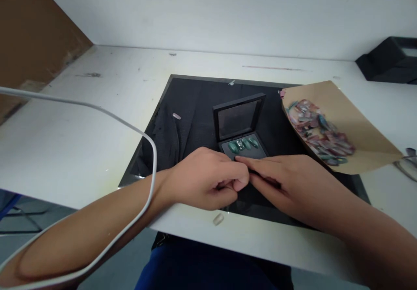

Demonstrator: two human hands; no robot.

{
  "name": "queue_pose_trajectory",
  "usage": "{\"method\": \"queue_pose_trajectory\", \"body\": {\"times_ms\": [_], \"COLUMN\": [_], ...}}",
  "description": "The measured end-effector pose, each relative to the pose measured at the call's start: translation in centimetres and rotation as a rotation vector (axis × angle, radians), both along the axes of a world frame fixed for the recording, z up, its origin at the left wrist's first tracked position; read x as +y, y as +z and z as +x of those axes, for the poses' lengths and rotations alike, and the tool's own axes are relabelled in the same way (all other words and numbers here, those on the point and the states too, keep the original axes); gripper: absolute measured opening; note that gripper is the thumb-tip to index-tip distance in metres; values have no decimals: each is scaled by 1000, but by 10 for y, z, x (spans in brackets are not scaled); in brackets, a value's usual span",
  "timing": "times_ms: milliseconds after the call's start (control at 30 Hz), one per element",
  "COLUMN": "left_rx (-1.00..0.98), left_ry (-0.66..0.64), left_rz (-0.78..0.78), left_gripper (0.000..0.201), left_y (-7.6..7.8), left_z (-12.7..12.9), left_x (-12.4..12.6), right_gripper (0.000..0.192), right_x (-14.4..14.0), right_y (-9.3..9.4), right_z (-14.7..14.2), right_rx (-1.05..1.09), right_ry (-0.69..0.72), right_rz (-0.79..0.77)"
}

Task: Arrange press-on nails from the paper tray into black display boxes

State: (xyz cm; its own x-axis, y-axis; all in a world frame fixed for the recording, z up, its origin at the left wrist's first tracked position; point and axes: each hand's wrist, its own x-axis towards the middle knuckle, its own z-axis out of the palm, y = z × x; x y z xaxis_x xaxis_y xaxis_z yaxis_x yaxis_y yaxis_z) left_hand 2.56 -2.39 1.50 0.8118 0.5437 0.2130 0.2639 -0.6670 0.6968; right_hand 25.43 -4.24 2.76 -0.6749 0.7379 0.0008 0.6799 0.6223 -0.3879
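Note:
An open black display box (pixel 239 122) with a clear-windowed lid stands in front of me. On its grey tray lies a row of green press-on nails (pixel 243 144), one of them decorated with shiny stones. My left hand (pixel 211 179) is closed at the box's near left corner, its fingers curled and their contents hidden. From the right, my right hand (pixel 286 181) meets it. Its index finger lies over the tray's near edge with the thumb lower down, apparently pinching the box. The two hands' fingertips touch and cover the front of the box.
Right of the box, a tan paper tray (pixel 361 129) holds many loose colourful nails (pixel 319 131). Single pale nails lie on the black mat (pixel 202 98) and at the table's front edge (pixel 195 225). A white cable (pixel 130 127) crosses my left forearm. A black object (pixel 389 61) stands back right.

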Motion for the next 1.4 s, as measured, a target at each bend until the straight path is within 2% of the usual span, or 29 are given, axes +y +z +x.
{"method": "queue_pose_trajectory", "body": {"times_ms": [167,333,400,500,700,800,900,967,1400], "left_rx": [1,-7,-19,-10,9,31,148,212,203], "left_ry": [18,20,28,36,23,45,46,30,93], "left_rz": [-85,-133,-132,-115,-56,33,175,234,163], "left_gripper": [14,15,16,15,16,22,34,33,21], "left_y": [1,1,2,3,5,3,0,-1,1], "left_z": [-1,-2,-3,-3,-3,-2,0,1,2], "left_x": [1,0,0,1,2,2,2,1,-3], "right_gripper": [34,15,16,22,20,17,18,18,24], "right_x": [0,0,0,0,3,5,6,6,14], "right_y": [5,6,6,6,9,11,12,13,10], "right_z": [-2,-3,-2,0,3,3,5,7,13], "right_rx": [-27,-21,-13,15,30,44,31,22,-9], "right_ry": [-68,-67,-80,-124,-239,-266,-269,-256,-295], "right_rz": [-30,-7,18,11,-83,-88,-86,-71,35]}}
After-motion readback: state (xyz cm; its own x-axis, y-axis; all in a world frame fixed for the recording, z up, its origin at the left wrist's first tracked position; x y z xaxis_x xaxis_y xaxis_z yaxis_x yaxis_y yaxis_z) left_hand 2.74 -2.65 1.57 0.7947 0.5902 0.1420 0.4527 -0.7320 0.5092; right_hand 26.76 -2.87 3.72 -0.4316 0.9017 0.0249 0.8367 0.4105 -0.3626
